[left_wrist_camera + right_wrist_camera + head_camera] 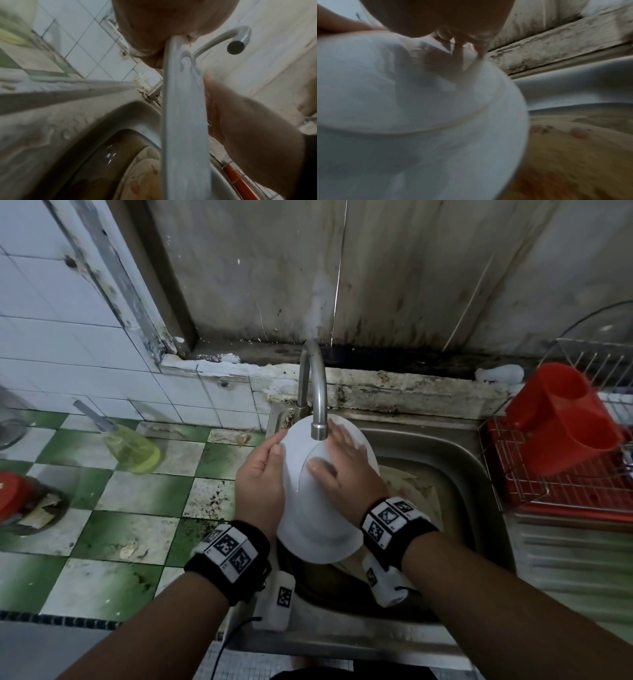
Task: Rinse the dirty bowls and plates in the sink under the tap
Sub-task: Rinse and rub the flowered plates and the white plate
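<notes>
I hold a white plate (318, 525) tilted over the steel sink (445, 460), its foot ring facing me and its top edge just under the tap spout (318, 433). My left hand (263, 477) grips the plate's left rim, thumb on the near face. My right hand (342, 463) lies flat with straight fingers on the plate's underside. In the left wrist view the plate (185, 121) is edge-on, with wet streaks near the spout (235, 47). Dirty plates (414, 487) with reddish stains lie in murky water below. I cannot tell whether water runs from the tap.
A red cutlery holder (561, 419) stands in a wire dish rack (513, 474) right of the sink. On the green-and-white tiled counter (137, 508) to the left are a bottle of yellow-green liquid (133, 450) and a red-lidded jar (17, 501).
</notes>
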